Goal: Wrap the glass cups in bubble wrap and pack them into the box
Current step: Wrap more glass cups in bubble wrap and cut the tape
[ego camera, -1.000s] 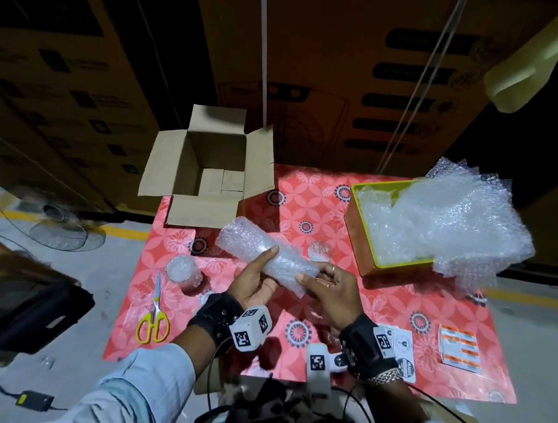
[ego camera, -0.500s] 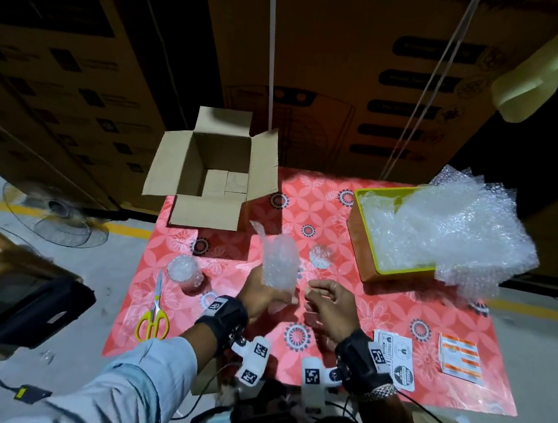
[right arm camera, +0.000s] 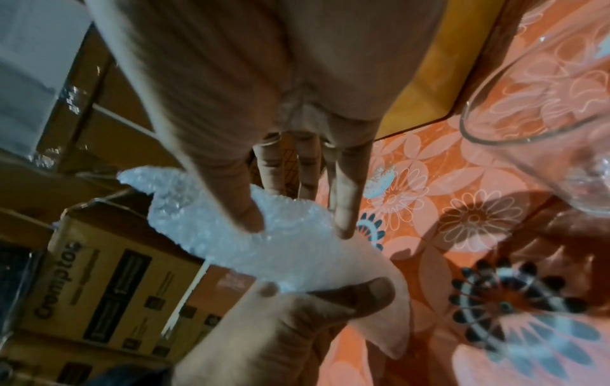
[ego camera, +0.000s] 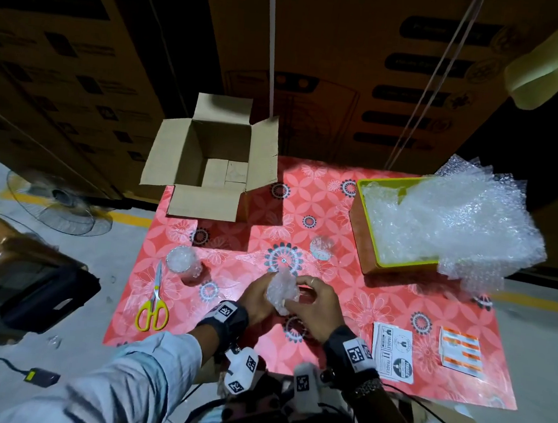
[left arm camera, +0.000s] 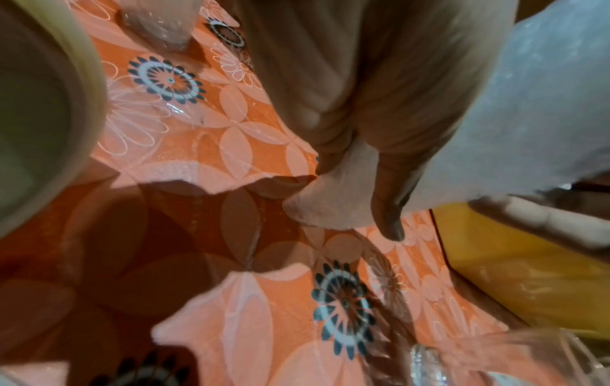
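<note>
Together, a person's left hand (ego camera: 256, 300) and right hand (ego camera: 317, 310) clasp a cup bundled in bubble wrap (ego camera: 281, 292) just above the table (ego camera: 348, 287), the fingers of both curled round the crinkled plastic. Seen from the right wrist, that hand's thumb and fingertips (right arm camera: 345, 219) press into the wrap while the left thumb pins its lower edge. Beyond the grip and to its left, the cardboard box (ego camera: 213, 163) stands open with its flaps spread. Left of the grip sits a second wrapped cup (ego camera: 181, 259), with yellow-handled scissors (ego camera: 154, 301) lying nearer the table's edge. Beyond the grip to the right stands a bare glass cup (ego camera: 322, 247), and farther right a yellow tray (ego camera: 366, 220) overflows with loose bubble wrap sheets (ego camera: 459, 220). Fragile stickers (ego camera: 393, 352) lie to the right of the hands.
</note>
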### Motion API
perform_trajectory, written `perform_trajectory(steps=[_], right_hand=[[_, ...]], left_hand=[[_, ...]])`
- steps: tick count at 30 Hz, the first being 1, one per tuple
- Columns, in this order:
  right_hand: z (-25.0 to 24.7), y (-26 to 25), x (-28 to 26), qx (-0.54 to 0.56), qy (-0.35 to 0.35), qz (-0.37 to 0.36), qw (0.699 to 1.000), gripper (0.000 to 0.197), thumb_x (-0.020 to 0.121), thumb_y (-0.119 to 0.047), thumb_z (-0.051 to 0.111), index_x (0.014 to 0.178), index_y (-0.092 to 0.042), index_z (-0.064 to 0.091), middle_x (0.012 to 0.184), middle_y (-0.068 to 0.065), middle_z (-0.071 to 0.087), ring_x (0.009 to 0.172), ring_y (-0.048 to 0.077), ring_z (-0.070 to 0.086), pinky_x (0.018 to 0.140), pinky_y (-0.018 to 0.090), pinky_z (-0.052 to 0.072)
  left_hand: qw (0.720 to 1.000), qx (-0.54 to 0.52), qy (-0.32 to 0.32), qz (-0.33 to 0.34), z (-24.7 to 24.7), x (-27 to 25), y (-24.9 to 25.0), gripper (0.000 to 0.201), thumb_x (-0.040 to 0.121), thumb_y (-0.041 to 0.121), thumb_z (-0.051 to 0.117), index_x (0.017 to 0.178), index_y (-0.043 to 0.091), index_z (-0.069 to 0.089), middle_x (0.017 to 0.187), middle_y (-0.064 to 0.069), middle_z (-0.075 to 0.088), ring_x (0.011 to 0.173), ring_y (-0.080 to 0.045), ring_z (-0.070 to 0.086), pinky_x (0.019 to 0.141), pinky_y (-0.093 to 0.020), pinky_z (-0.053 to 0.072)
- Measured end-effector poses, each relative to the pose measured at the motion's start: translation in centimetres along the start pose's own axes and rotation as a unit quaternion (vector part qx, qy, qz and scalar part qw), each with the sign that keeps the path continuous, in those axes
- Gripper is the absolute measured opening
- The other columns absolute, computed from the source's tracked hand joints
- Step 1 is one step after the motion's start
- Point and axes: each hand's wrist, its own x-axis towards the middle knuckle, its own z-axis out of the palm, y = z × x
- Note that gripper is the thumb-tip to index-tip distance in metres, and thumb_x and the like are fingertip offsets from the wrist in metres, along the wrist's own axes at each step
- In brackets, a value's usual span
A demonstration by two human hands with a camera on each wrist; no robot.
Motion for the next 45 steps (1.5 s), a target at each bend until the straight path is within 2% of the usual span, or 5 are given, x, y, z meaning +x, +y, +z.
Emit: perform_trajectory(steps=[3, 6, 11, 22, 45], right_hand=[[0.6, 1.0, 0.7, -0.089, 0.036, -0.022, 0.995, 0.027, 0.076, 0.004, 0.081, 0.097, -0.011, 0.072, 0.102, 0.002, 0.067, 0.090, 0.012, 0.065, 0.075, 0.007, 0.047], [0.8, 1.7, 1.5, -0.133, 0.045, -0.019, 0.990, 0.023, 0.077, 0.002, 0.082, 0.095, -0.010, 0.072, 0.097, -0.003, 0.065, 0.085, 0.006, 0.063, 0.074, 0.010, 0.050], [1.1, 2.5, 2.5, -0.186, 0.043, 0.010, 0.982, 0.023, 0.078, 0.000, 0.081, 0.098, -0.009, 0.074, 0.096, -0.003, 0.070, 0.085, 0.012, 0.068, 0.074, 0.022, 0.057], [1.6, 1.4, 2.4, -0.243, 0.026, 0.026, 0.969, 0.006, 0.083, -0.001, 0.078, 0.084, -0.005, 0.073, 0.084, -0.005, 0.060, 0.071, 0.008, 0.060, 0.059, 0.016, 0.052], [1.2, 0.5, 2.3, -0.140, 0.025, 0.053, 0.988, 0.057, 0.087, -0.014, 0.079, 0.037, -0.020, 0.051, 0.039, -0.011, 0.048, 0.037, 0.003, 0.042, 0.052, 0.015, 0.040]], left_hand=[[0.999, 0.026, -0.013, -0.038, -1.0, 0.3, -1.5, 0.045, 0.065, 0.038, 0.093, 0.081, 0.018, 0.056, 0.067, 0.007, 0.065, 0.067, 0.006, 0.063, 0.078, -0.019, 0.056], [0.993, 0.108, -0.040, -0.015, -1.7, 0.3, -1.2, 0.028, 0.073, 0.021, 0.082, 0.097, 0.015, 0.070, 0.088, -0.002, 0.076, 0.084, -0.017, 0.074, 0.081, -0.049, 0.063], [0.980, 0.190, -0.062, -0.004, -2.1, 0.0, -0.3, 0.034, 0.071, 0.007, 0.085, 0.099, 0.022, 0.073, 0.084, 0.009, 0.076, 0.075, -0.003, 0.071, 0.065, -0.021, 0.055], [0.989, 0.144, -0.011, -0.036, -4.0, -0.6, 1.2, 0.063, 0.074, 0.004, 0.081, 0.130, 0.024, 0.061, 0.121, 0.003, 0.071, 0.098, -0.018, 0.072, 0.077, -0.033, 0.062], [0.950, 0.257, 0.166, 0.062, -1.8, 0.0, -0.6, 0.019, 0.074, -0.009, 0.069, 0.074, 0.007, 0.061, 0.083, -0.003, 0.057, 0.074, -0.023, 0.056, 0.066, -0.033, 0.046]])
